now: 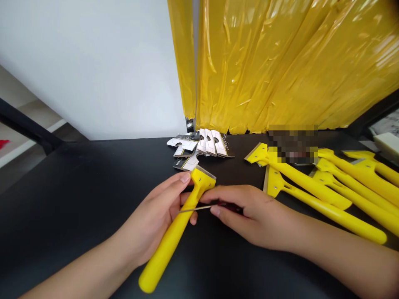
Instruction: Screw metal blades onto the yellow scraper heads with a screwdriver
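A yellow long-handled scraper slants across the middle of the view, its metal-edged head up and its butt end toward me. My left hand is closed around it, the thumb resting beside the head. In my right hand is a screwdriver with a thin metal shaft and a dark handle mostly hidden by the fingers. The shaft lies across the scraper's handle, below the head. The fingertips of my right hand are close beside the scraper's neck. Two small screws show on the head.
Several more yellow scrapers lie on the black table to the right. White and black cardboard sleeves are piled beyond my hands. A white panel and yellow plastic sheeting stand behind. Part of the table's back is blurred out.
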{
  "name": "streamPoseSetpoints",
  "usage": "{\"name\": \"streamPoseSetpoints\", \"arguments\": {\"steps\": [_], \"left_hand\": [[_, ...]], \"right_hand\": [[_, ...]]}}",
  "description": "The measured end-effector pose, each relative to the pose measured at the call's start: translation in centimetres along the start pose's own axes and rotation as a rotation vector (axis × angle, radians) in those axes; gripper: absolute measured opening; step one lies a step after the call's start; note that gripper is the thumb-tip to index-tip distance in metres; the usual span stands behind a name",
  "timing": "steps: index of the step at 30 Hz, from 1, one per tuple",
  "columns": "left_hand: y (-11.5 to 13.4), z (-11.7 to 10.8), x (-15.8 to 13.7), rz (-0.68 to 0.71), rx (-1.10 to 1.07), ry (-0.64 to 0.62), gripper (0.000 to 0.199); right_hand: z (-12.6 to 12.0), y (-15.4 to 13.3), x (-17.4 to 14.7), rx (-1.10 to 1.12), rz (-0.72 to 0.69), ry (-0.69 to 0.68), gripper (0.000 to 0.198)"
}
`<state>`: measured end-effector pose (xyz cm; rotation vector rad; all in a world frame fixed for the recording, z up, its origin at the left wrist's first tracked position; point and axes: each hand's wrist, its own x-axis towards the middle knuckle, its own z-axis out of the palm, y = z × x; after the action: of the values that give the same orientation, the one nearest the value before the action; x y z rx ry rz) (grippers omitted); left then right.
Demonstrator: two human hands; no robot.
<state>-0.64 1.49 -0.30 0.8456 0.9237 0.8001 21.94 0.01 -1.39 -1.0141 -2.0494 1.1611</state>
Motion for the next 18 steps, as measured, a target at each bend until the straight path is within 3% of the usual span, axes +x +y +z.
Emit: {"name": "streamPoseSetpoints", "arguments": {"steps": [5, 10, 15, 18], "left_hand": [[0.1, -1.1, 0.7, -0.04, 0.081, 0.078, 0.031], [0.1, -1.4, 1.1, -0.041, 0.062, 0.092, 0.032], [0.1, -1.6, 1.1, -0.064, 0.034, 0.104, 0.032], [0.1, -1.7, 1.1, -0.073, 0.028, 0.105, 0.031]], "right_hand": [[-0.6, -0.6, -0.8, -0.016, 0.085, 0.169, 0.017], [-0.7, -0.3, -0.4, 0.021, 0.001, 0.24, 0.008], [-1.3, -0.3, 0.0, 0.03, -0.112, 0.254, 0.032], [-2.9, -0.8, -0.2, -0.169, -0.079, 0.311, 0.034]]}}
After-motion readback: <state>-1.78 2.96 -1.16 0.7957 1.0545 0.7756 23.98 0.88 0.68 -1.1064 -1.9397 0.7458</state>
